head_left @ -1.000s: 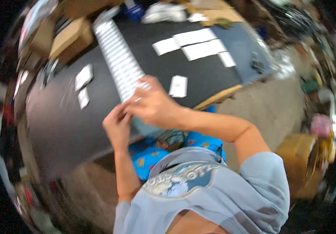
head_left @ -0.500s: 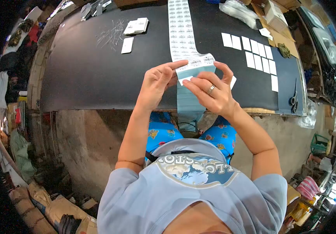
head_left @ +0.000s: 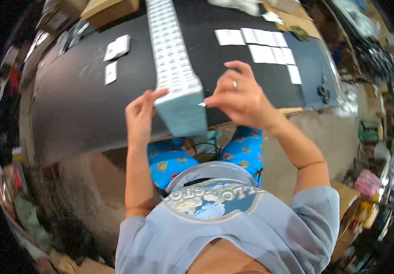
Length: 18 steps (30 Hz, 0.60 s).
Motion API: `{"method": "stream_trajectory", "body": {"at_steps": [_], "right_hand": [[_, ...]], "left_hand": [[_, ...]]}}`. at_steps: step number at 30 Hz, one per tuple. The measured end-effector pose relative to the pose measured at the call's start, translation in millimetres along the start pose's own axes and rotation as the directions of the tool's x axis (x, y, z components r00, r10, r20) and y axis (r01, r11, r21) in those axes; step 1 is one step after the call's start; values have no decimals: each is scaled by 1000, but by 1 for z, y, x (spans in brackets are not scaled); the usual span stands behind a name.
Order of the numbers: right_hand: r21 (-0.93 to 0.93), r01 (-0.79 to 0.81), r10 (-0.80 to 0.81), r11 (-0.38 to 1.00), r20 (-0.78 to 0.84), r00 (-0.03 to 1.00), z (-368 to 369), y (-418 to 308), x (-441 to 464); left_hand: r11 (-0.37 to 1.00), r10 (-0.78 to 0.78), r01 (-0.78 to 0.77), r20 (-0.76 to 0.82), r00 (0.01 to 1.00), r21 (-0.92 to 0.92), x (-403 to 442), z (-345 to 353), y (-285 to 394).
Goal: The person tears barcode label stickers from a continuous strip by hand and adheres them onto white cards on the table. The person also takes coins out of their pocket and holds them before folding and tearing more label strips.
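A long strip of printed barcode labels (head_left: 168, 50) runs down the black table and folds over, showing its pale blue-green backing (head_left: 183, 116) at the front edge. My left hand (head_left: 140, 116) pinches the strip's left edge at the fold. To the right of the strip, my right hand (head_left: 247, 98) has thumb and finger closed on a small white label (head_left: 202, 104), blurred by motion. The label's tip is close to the strip's right edge; whether they touch I cannot tell. Several white cards (head_left: 263, 54) lie in rows beyond my right hand.
A stack of white cards (head_left: 117, 47) and a separate card (head_left: 110, 73) lie on the left of the table. Scissors (head_left: 324, 91) rest at the right edge. A cardboard box (head_left: 110, 11) stands at the back left, and a plastic bag (head_left: 238, 4) at the back.
My right hand has moved off the strip to the right, with the small white label between its fingers. My left hand still holds the strip. The whole view has shifted and blurred.
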State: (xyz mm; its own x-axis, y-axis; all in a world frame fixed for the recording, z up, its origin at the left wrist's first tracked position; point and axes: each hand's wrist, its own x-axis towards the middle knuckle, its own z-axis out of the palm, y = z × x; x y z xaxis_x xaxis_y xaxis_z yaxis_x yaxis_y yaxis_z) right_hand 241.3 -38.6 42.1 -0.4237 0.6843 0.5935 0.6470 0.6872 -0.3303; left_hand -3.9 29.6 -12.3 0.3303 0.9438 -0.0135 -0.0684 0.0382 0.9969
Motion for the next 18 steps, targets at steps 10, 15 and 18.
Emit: {"method": "stream_trajectory", "body": {"at_steps": [10,15,18], "right_hand": [[-180,-807,724,563,579,376,-176,184,-111],[-135,-803,701,581,585,408,-170,224,-138],[-169,-785,691,597,605,395,-164,234,-148]], "left_hand": [[985,-164,169,-121,979,32,-35,-17,-76],[988,-119,136,-188,975,78,-32,-10,-76],[987,-110,130,-191,975,93,-30,-12,-77]]}}
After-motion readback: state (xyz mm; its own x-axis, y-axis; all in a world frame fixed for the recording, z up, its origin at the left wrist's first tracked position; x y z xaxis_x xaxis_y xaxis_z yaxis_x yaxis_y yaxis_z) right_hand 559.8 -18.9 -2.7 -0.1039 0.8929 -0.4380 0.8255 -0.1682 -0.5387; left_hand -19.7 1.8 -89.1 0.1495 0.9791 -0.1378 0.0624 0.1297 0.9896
